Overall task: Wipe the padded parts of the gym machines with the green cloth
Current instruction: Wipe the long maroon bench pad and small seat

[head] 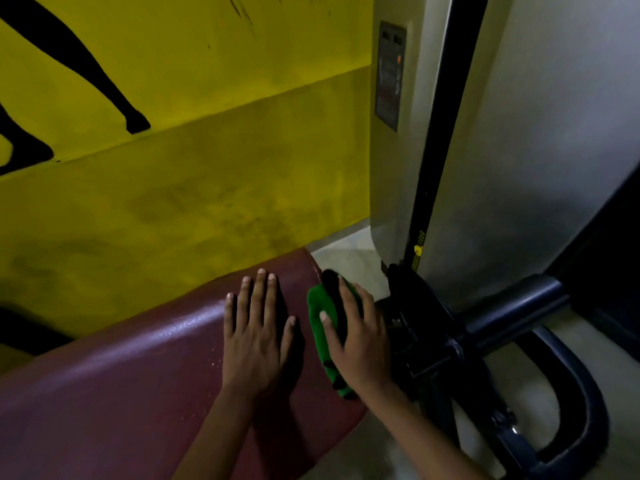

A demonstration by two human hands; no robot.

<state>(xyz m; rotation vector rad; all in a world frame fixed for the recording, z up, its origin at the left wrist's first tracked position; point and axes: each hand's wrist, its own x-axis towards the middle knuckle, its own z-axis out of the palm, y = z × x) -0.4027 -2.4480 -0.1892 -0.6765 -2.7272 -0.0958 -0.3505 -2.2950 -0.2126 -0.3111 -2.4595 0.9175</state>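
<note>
Your left hand (254,327) lies flat on maroon pad (114,393), fingers spread. Your right hand (356,336) grips green cloth (320,327) over pad's right edge, thumb and fingers curled round it. Black frame (485,327) just right of pad; yellow wall (173,168) behind pad.

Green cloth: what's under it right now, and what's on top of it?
The green cloth lies at the right edge of the maroon pad. The right hand grips it from above. The left hand rests flat on the pad beside it. The pad surface beneath the cloth is hidden.
</note>
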